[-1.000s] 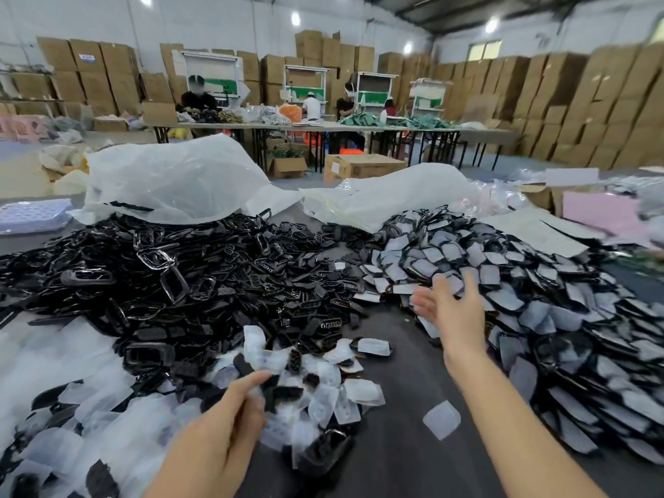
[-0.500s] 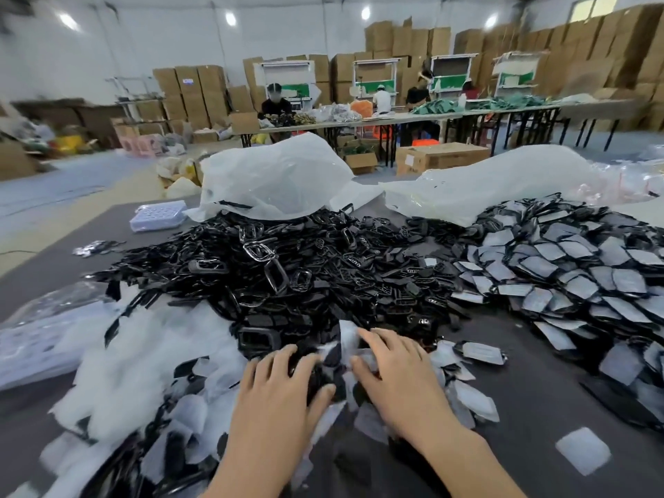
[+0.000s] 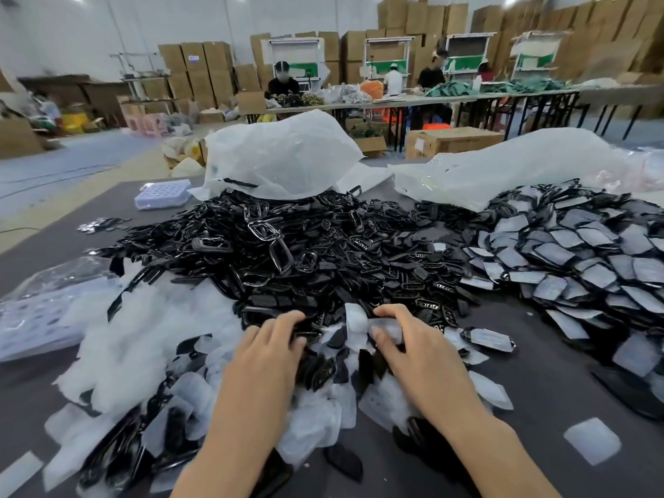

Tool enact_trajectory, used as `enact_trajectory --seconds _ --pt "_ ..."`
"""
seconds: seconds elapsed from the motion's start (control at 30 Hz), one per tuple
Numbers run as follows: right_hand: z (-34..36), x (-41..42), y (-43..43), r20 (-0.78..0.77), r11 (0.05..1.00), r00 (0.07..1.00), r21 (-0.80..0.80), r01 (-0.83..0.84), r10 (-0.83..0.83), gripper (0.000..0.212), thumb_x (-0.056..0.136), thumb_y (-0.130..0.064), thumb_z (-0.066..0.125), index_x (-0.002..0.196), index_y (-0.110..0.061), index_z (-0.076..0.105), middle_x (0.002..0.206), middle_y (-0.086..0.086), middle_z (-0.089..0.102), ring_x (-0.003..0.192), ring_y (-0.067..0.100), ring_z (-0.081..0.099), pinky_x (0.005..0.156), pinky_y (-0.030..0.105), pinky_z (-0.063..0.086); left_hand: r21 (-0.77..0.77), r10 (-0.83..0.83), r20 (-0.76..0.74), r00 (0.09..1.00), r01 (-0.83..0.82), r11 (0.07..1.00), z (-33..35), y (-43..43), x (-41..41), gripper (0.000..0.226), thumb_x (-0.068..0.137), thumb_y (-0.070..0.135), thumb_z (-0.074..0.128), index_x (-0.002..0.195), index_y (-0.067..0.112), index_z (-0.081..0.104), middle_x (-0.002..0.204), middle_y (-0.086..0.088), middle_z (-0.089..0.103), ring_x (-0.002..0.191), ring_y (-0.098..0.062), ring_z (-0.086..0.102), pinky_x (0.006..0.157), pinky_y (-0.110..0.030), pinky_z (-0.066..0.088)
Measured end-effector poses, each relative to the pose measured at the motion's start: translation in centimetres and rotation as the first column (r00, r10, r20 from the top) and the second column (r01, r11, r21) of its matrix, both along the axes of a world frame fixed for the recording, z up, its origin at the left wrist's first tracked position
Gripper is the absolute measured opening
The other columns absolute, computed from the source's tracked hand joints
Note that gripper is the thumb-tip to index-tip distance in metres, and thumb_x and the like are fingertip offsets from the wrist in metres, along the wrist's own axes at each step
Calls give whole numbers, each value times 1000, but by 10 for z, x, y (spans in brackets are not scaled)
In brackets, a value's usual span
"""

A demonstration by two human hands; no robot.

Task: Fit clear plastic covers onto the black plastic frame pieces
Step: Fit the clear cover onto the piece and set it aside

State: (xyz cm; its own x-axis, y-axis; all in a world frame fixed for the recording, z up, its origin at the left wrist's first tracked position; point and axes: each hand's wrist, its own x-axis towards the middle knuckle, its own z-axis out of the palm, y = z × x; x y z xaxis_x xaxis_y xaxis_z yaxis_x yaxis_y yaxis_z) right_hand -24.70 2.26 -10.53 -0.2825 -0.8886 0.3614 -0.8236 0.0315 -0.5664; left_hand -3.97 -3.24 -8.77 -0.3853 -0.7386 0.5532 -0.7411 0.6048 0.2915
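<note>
A: In the head view, where are the person's hands?

B: Both are low in the middle, over the near edge of the heap. The right hand [image 3: 420, 350] pinches a clear plastic cover [image 3: 387, 326] between thumb and fingertips, just above the pile.

A: And the left hand [image 3: 266, 357]?

B: Its fingers curl down into the black frame pieces [image 3: 287, 253] and touch them. Whether it grips one cannot be told, as the fingertips are buried.

A: How do the parts lie?

B: The black frame pieces form a wide mound across the middle of the dark table [image 3: 539, 382]. Loose clear covers [image 3: 143, 336] are heaped to the left of it and under both wrists. To the right lies a separate spread of covered pieces [image 3: 582, 253].

A: Anything else?

B: A white plastic bag [image 3: 280, 156] stands behind the mound, a clear tray [image 3: 163, 194] lies to its left, and cardboard boxes [image 3: 201, 66] are stacked along the far wall.
</note>
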Motion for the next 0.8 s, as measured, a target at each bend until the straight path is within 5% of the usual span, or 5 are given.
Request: enact_trajectory --seconds 0.17,0.33,0.47,0.63,0.8 --pt "3 -1 0 119 993 991 -84 79 -69 15 101 -44 52 111 -38 59 47 -9 45 46 4 50 47 20 36 261 136 -329 934 -49 964 4 -5 10 38 99 38 49 136 29 46 63 6 62 53 -10 58 47 -25 45" --pt "7 -2 3 333 987 943 -159 33 22 21 100 -54 50 113 -40 58 63 -29 56 47 4 43 54 13 40 183 92 -345 934 -29 983 3 0 8 45 94 55 36 130 31 52 70 11 64 70 -18 59 58 -38 48" --pt "8 0 4 372 990 925 -136 -22 71 34 94 -63 51 121 -43 57 53 -8 47 43 7 34 46 17 36 179 90 -315 945 -34 983 0 0 7 27 99 52 33 100 41 57 65 27 57 77 -15 52 65 -20 34" --pt "7 1 2 292 989 957 -144 43 1 35 97 -63 44 115 -38 61 61 9 62 40 10 41 47 25 40 121 73 -374 925 -30 992 2 -2 7 30 103 45 33 111 35 61 95 29 59 101 17 45 92 -33 38" --pt "8 4 3 182 992 980 -80 101 -85 55 97 -66 24 96 -32 67 51 -10 51 50 10 52 55 26 45 176 115 -475 873 -34 984 8 -1 12 42 100 51 31 132 37 56 71 19 57 68 -12 54 63 -32 43"
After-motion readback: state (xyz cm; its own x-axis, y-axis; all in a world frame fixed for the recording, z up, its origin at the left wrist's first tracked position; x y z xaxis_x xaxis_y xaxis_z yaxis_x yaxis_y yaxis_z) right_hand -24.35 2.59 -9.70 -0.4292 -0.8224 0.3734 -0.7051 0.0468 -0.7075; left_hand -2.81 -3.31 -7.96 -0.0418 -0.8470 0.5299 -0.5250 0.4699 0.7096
